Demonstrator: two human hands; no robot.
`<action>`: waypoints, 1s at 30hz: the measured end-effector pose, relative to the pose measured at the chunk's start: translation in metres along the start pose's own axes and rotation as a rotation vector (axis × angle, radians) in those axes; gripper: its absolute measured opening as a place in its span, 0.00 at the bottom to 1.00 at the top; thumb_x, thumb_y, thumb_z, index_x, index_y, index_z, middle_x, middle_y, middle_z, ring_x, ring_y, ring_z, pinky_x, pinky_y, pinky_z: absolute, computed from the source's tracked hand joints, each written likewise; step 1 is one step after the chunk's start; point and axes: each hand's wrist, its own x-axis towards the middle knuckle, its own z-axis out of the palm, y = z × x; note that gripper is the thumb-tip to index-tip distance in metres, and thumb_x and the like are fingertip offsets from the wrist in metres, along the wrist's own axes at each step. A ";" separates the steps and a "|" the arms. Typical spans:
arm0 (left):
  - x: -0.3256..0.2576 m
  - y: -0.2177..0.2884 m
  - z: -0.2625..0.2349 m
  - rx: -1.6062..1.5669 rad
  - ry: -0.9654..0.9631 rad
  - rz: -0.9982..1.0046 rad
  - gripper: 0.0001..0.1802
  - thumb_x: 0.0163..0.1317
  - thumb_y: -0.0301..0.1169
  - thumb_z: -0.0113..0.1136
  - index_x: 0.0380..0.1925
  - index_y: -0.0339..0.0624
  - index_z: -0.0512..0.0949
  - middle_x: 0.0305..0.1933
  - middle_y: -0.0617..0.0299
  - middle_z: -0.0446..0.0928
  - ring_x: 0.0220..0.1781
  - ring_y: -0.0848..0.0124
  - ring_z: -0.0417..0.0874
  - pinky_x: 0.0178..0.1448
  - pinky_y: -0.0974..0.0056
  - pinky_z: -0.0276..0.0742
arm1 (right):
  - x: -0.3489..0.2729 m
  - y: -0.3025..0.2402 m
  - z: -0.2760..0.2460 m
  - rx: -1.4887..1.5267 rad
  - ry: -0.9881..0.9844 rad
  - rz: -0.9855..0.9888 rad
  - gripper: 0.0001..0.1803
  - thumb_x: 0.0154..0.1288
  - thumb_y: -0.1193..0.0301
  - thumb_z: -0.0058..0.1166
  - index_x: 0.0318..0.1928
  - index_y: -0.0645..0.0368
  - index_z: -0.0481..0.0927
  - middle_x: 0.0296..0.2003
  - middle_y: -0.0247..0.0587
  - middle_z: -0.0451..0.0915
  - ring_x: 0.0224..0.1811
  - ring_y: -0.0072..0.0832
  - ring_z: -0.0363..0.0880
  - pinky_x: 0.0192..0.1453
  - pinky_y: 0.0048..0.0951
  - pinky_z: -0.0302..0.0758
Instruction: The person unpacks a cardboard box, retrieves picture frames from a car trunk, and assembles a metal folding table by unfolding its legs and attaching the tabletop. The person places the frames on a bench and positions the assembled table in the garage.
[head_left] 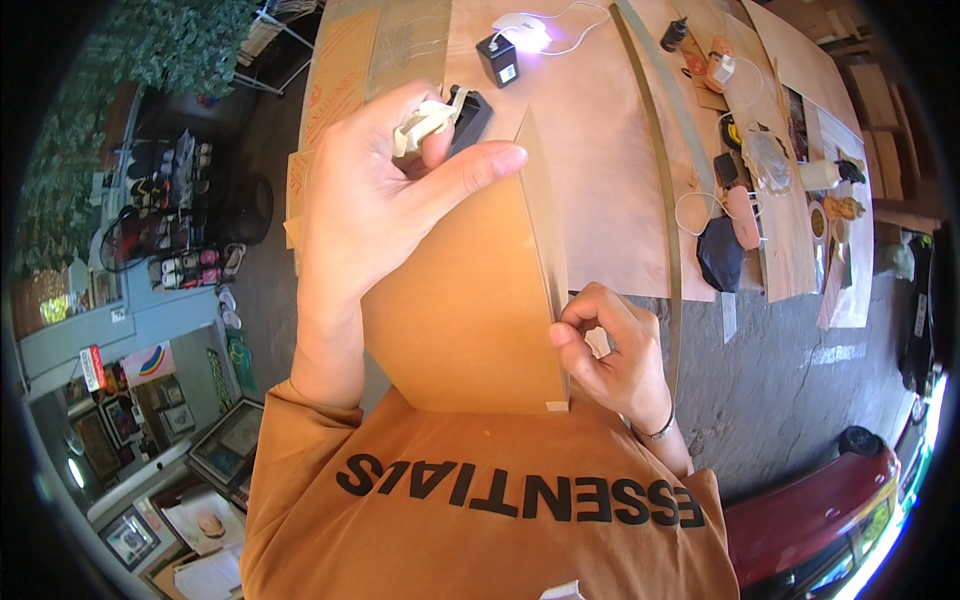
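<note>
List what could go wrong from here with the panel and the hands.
The left hand grips both a pale clip-like tool and the top of the brown panel, so either might slip. The right hand only pinches the panel's thin edge, so the panel could tilt or its corner could scrape the fingers.

Looked like a craft/framing workshop, semi-open w/ concrete floor. Big bench covered in brown board sheets; along its right edge lay misc tools & bits: tape measure, glue bottle, plastic bags, cords. Small black box & a lit white device sat near bench's far edge. Framed pictures stacked on floor at left, shoe rack beyond, green foliage at far left corner. Red vehicle parked at right.
</note>
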 end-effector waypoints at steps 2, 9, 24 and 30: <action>-0.004 -0.001 -0.003 0.057 0.020 -0.021 0.29 0.51 0.34 0.79 0.16 0.43 0.61 0.17 0.73 0.56 0.21 0.82 0.55 0.23 0.71 0.50 | -0.001 0.003 0.002 0.007 -0.010 0.007 0.06 0.63 0.77 0.59 0.31 0.64 0.75 0.24 0.40 0.77 0.24 0.26 0.77 0.31 0.25 0.73; -0.014 -0.026 -0.018 0.079 0.104 -0.083 0.28 0.56 0.34 0.76 0.17 0.46 0.61 0.18 0.76 0.58 0.21 0.84 0.55 0.23 0.74 0.51 | -0.021 0.025 0.002 0.273 -0.013 0.279 0.02 0.68 0.78 0.55 0.40 0.63 0.78 0.29 0.41 0.78 0.31 0.28 0.78 0.38 0.27 0.75; -0.011 -0.074 -0.008 0.077 0.123 -0.183 0.28 0.58 0.39 0.75 0.16 0.47 0.61 0.19 0.77 0.59 0.23 0.84 0.55 0.26 0.75 0.51 | -0.078 0.045 0.012 0.423 -0.110 0.303 0.14 0.70 0.84 0.49 0.55 0.66 0.71 0.52 0.43 0.71 0.48 0.26 0.75 0.56 0.28 0.72; -0.003 -0.077 0.000 0.120 0.089 -0.186 0.28 0.57 0.42 0.75 0.16 0.47 0.62 0.20 0.77 0.59 0.24 0.83 0.55 0.27 0.74 0.52 | -0.082 0.050 0.020 0.475 -0.018 0.302 0.13 0.68 0.86 0.50 0.52 0.64 0.73 0.46 0.41 0.74 0.42 0.26 0.77 0.47 0.27 0.76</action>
